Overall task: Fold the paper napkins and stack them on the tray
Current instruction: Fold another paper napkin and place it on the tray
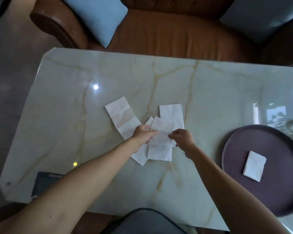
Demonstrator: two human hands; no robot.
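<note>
Pinching the top napkin [160, 141] at its side edges, the left hand [143, 134] and right hand [183, 138] hold it just above the loose napkins [123, 115] on the worktop [210, 92]. Best to align corners before creasing, then carry it to the folded napkin [254, 166] on the tray [243, 141], well right.

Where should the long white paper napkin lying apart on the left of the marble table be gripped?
Probably at the far short end of the long white paper napkin, coming from the left. That end lies flat, bare and apart from the other sheets, whereas the near end runs under the left hand and the overlapping napkins.
</note>
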